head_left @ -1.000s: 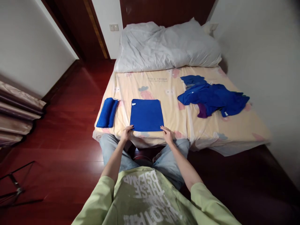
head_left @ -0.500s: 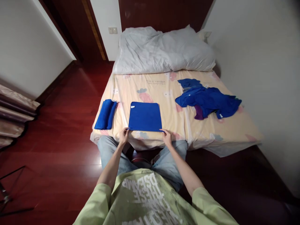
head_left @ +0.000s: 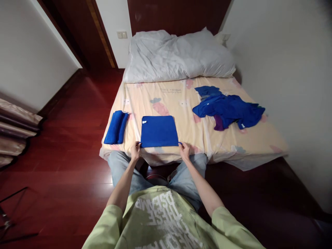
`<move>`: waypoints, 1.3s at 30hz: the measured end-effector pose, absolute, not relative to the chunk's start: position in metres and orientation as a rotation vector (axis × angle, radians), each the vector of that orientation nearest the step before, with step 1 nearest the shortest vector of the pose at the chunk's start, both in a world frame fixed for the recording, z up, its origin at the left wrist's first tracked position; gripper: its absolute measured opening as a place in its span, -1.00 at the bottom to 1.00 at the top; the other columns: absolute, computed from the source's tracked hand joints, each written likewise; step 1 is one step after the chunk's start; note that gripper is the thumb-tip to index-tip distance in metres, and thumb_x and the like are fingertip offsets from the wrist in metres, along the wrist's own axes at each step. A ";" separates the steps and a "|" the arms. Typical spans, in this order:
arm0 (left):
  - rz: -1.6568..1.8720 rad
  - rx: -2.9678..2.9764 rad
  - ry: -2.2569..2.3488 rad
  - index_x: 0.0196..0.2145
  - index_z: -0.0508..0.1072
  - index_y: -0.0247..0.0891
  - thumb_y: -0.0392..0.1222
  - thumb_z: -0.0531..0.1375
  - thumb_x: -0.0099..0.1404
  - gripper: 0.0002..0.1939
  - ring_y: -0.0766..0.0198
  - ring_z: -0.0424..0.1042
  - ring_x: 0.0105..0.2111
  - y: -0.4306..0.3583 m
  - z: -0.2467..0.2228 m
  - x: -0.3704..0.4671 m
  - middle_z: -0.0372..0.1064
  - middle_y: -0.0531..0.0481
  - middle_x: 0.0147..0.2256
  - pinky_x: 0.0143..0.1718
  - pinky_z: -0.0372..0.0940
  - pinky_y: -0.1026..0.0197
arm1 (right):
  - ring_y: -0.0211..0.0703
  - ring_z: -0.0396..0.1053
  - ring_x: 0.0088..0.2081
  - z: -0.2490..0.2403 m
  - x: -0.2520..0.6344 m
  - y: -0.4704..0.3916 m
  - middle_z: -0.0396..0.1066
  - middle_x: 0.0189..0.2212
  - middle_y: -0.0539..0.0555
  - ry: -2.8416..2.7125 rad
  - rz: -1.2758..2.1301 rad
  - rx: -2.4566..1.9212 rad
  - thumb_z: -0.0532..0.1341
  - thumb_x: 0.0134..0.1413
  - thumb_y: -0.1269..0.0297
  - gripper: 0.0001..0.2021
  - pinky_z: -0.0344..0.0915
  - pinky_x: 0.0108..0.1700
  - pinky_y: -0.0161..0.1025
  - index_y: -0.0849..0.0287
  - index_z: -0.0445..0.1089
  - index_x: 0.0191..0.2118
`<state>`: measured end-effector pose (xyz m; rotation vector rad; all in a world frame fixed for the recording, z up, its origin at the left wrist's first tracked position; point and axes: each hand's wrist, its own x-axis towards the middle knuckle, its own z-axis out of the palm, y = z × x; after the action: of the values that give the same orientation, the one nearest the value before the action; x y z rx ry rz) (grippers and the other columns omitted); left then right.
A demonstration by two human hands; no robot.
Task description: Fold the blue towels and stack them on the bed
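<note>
A blue cloth point(head_left: 159, 131) lies flat on the bed in front of me, with a small white tag at its far left corner. My left hand point(head_left: 136, 150) pinches its near left corner, and my right hand point(head_left: 184, 151) pinches the near right corner. Left of it rest rolled or folded blue cloths point(head_left: 116, 127), side by side. On the right is a loose, crumpled pile of blue cloths point(head_left: 229, 110), with a purple piece point(head_left: 219, 122) showing at its near edge.
The bed point(head_left: 192, 138) has a patterned cream sheet. A white quilt point(head_left: 178, 57) lies bunched at the headboard point(head_left: 178, 15). Curtains point(head_left: 15, 128) hang at the far left, and part of a black stand point(head_left: 6, 223) is on the floor.
The flat blue cloth has shifted slightly toward me. Both hands still pinch its near corners, a little farther apart. The view has shifted slightly.
</note>
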<state>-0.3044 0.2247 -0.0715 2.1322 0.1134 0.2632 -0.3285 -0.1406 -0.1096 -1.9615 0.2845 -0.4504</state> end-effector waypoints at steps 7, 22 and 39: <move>0.196 2.181 0.167 -0.17 0.46 -0.19 0.01 0.09 0.42 -0.74 0.09 0.56 -0.27 0.226 -0.077 -0.293 0.57 -0.14 -0.24 -0.18 0.42 0.11 | 0.03 0.53 -0.24 -0.114 -0.314 -0.145 0.58 -0.27 0.27 0.250 -0.375 -1.985 0.09 0.21 -0.21 -0.48 0.50 -0.15 -0.09 0.20 0.49 -0.21; 0.161 2.250 0.183 -0.30 0.41 -0.14 0.01 0.09 0.37 -0.78 0.08 0.52 -0.34 0.229 -0.077 -0.274 0.51 -0.10 -0.40 -0.23 0.37 0.12 | 0.01 0.48 -0.33 -0.121 -0.296 -0.140 0.55 -0.36 0.22 0.320 -0.360 -2.012 0.09 0.20 -0.19 -0.51 0.44 -0.21 -0.13 0.16 0.49 -0.28; 0.179 2.303 0.155 -0.29 0.48 -0.18 -0.10 0.12 0.39 -0.81 0.06 0.53 -0.25 0.225 -0.075 -0.270 0.52 -0.14 -0.31 -0.12 0.38 0.08 | 0.02 0.48 -0.38 -0.116 -0.300 -0.133 0.58 -0.37 0.23 0.499 -0.392 -2.150 0.11 0.20 -0.19 -0.51 0.35 -0.26 -0.16 0.15 0.55 -0.29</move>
<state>-0.2698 0.2254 -0.0746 2.3027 0.1554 0.1790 -0.2998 -0.1332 -0.1156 -2.1504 0.4994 -0.3916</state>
